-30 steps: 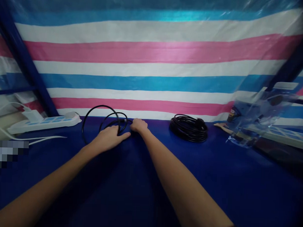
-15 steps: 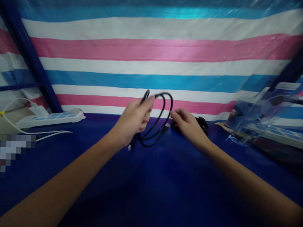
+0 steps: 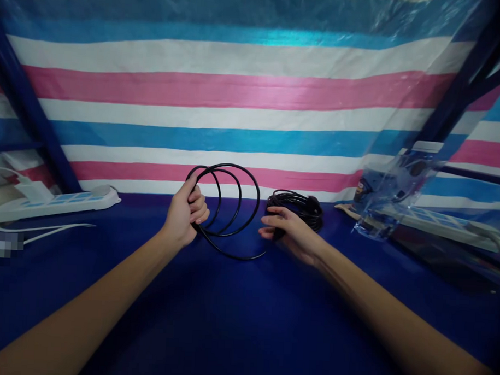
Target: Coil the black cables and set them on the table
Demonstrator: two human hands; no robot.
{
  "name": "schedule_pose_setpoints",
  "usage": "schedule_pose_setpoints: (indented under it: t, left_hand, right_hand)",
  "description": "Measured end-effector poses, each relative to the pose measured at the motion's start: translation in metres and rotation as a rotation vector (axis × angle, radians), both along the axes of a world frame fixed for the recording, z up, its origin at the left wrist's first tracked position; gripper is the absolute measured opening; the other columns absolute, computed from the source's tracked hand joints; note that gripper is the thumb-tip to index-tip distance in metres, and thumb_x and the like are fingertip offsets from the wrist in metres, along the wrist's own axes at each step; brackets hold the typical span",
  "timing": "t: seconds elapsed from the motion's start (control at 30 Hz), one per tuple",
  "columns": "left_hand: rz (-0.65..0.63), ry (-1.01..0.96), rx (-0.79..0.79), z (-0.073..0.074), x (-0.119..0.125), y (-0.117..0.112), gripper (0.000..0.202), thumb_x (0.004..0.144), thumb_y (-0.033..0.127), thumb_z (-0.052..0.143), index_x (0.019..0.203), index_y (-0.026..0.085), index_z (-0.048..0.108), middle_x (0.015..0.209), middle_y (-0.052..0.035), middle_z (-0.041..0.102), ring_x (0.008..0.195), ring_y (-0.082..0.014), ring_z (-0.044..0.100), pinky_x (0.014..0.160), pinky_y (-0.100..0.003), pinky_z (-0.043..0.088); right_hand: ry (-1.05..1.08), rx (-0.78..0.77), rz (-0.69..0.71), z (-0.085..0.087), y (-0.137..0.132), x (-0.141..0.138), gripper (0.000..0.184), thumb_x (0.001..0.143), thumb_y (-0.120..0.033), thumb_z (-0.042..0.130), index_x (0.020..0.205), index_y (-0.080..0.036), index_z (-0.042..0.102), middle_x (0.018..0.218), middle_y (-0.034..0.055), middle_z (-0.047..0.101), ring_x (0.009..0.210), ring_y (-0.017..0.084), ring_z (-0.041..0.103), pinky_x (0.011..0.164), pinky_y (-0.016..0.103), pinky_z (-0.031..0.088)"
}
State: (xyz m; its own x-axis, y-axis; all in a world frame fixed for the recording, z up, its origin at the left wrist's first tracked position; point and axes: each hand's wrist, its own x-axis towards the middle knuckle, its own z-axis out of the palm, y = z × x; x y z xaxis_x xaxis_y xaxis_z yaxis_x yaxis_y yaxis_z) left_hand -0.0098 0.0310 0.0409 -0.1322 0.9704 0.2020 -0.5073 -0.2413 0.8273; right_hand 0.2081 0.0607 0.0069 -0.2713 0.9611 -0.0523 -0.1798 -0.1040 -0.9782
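My left hand is closed around a black cable, its thumb on top. Several loose loops of it hang out to the right of the fist, and a lower strand runs across toward my right hand. That hand is bent with its fingers pointing left, and a dark piece that looks like part of the same cable shows under them. Just behind it lies a coiled bundle of black cable, partly covered by the fingers.
At the left, a white power strip holds a white plug with a white cord. A clear plastic bag leans by another power strip at the right. Striped sheeting hangs behind the blue table.
My left hand has moved left and lower, and the loops have spread wider. The right hand has shifted slightly left and down, uncovering more of the coiled bundle. The view has turned slightly right.
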Motion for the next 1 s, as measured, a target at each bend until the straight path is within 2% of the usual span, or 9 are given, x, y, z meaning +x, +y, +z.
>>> schedule_pose_setpoints:
  t: [0.13, 0.27, 0.37, 0.47, 0.53, 0.7, 0.77, 0.87, 1.0]
  left_hand:
    - [0.201, -0.05, -0.014, -0.002, 0.0, 0.006, 0.047, 0.086, 0.042, 0.05, 0.051, 0.019, 0.03, 0.038, 0.0094, 0.02, 0.027, -0.0031, 0.016, 0.03, -0.019, 0.015]
    - [0.281, -0.132, -0.029, -0.004, -0.004, 0.009, 0.047, 0.091, 0.04, 0.042, 0.051, 0.019, 0.028, 0.037, 0.0089, 0.02, 0.026, -0.0035, 0.017, 0.03, -0.019, 0.016]
    - [0.087, -0.147, -0.067, -0.004, -0.003, 0.007, 0.047, 0.092, 0.039, 0.04, 0.051, 0.018, 0.03, 0.037, 0.0086, 0.019, 0.026, -0.0036, 0.016, 0.03, -0.019, 0.015]
    - [-0.206, -0.108, -0.17, -0.001, 0.004, -0.002, 0.046, 0.092, 0.037, 0.04, 0.051, 0.017, 0.033, 0.038, 0.0084, 0.02, 0.027, -0.0031, 0.015, 0.031, -0.018, 0.014]
    - [-0.461, -0.072, -0.239, 0.0, 0.01, -0.011, 0.046, 0.092, 0.038, 0.039, 0.052, 0.017, 0.035, 0.038, 0.0086, 0.02, 0.028, -0.0026, 0.014, 0.031, -0.017, 0.014]
    - [-1.147, 0.08, -0.212, -0.003, 0.023, -0.036, 0.052, 0.086, 0.059, 0.04, 0.055, 0.018, 0.033, 0.038, 0.0101, 0.021, 0.027, -0.0013, 0.01, 0.029, -0.015, 0.016]
    - [-1.196, 0.119, -0.181, -0.003, 0.024, -0.04, 0.052, 0.083, 0.063, 0.039, 0.057, 0.018, 0.033, 0.038, 0.0108, 0.021, 0.027, -0.0011, 0.009, 0.029, -0.014, 0.015]
    - [-1.18, 0.15, -0.193, 0.0, 0.023, -0.042, 0.052, 0.084, 0.064, 0.035, 0.059, 0.019, 0.031, 0.038, 0.0108, 0.021, 0.027, -0.0016, 0.009, 0.029, -0.014, 0.015]
    - [-1.159, 0.28, -0.211, 0.008, 0.022, -0.044, 0.051, 0.085, 0.063, 0.036, 0.06, 0.019, 0.03, 0.037, 0.011, 0.02, 0.028, -0.0022, 0.008, 0.029, -0.014, 0.015]
  right_hand:
    - [0.259, 0.047, -0.062, -0.013, -0.013, -0.021, 0.057, 0.061, -0.008, 0.071, 0.11, -0.017, 0.044, 0.091, 0.0033, 0.06, 0.084, 0.02, 0.067, 0.081, 0.033, 0.052]
    - [0.151, 0.062, 0.061, -0.025, -0.018, -0.03, 0.036, 0.071, -0.023, 0.068, 0.103, -0.015, 0.052, 0.09, 0.0054, 0.061, 0.075, 0.018, 0.066, 0.079, 0.038, 0.052]
    - [-0.174, 0.325, 0.006, -0.023, -0.015, -0.027, 0.027, 0.083, -0.035, 0.055, 0.099, -0.014, 0.058, 0.092, 0.0097, 0.062, 0.081, 0.021, 0.064, 0.083, 0.044, 0.049]
    - [-0.434, 0.821, -0.328, -0.01, -0.01, -0.016, 0.034, 0.088, -0.035, 0.048, 0.117, -0.019, 0.056, 0.118, 0.0123, 0.055, 0.112, 0.025, 0.052, 0.1, 0.049, 0.037]
    - [-0.492, 1.024, -0.418, -0.001, -0.009, -0.007, 0.043, 0.09, -0.03, 0.046, 0.133, -0.026, 0.043, 0.136, 0.0089, 0.043, 0.127, 0.024, 0.04, 0.107, 0.049, 0.029]
    - [-0.606, 1.172, 0.082, 0.011, -0.018, 0.005, 0.058, 0.092, -0.022, 0.043, 0.144, -0.036, 0.02, 0.143, 0.0037, 0.039, 0.129, 0.021, 0.04, 0.107, 0.045, 0.034]
    - [-0.614, 1.24, 0.058, 0.015, -0.024, 0.004, 0.061, 0.09, -0.02, 0.046, 0.144, -0.036, 0.021, 0.143, 0.0052, 0.038, 0.121, 0.02, 0.05, 0.103, 0.041, 0.04]
    - [-0.624, 1.347, -0.153, 0.021, -0.032, 0.002, 0.065, 0.088, -0.016, 0.05, 0.145, -0.033, 0.021, 0.147, 0.0084, 0.029, 0.116, 0.021, 0.054, 0.099, 0.038, 0.045]
    - [-0.767, 1.466, -0.151, 0.025, -0.034, 0.003, 0.055, 0.085, -0.019, 0.055, 0.138, -0.026, 0.038, 0.13, 0.0084, 0.053, 0.117, 0.021, 0.053, 0.096, 0.035, 0.047]
